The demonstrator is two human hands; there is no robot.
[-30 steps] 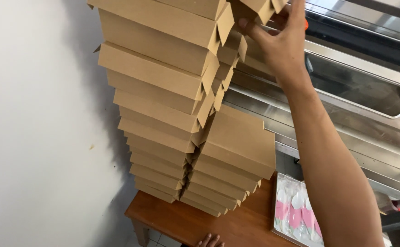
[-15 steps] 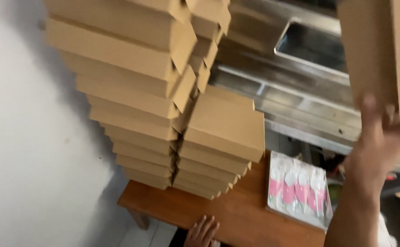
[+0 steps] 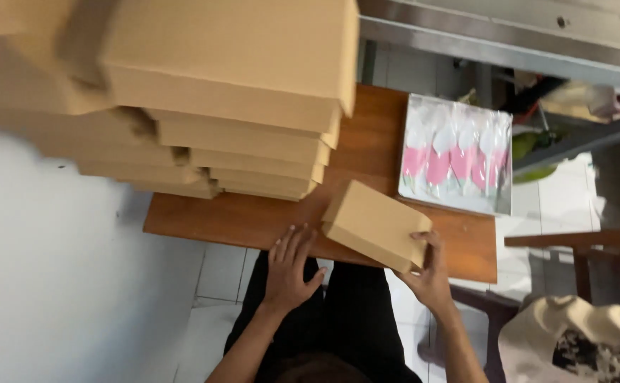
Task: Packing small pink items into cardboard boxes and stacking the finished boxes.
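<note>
Gripping the near corner of a small brown cardboard box (image 3: 375, 225), the right hand (image 3: 427, 273) holds it on the wooden counter (image 3: 253, 220), near the front edge. Left hand (image 3: 290, 266) lies flat with fingers spread, empty, just beside the box. Tall stacks of flat cardboard boxes (image 3: 239, 113) stand behind; a clear packet of pink-and-white items (image 3: 457, 152) lies to the right.
</note>
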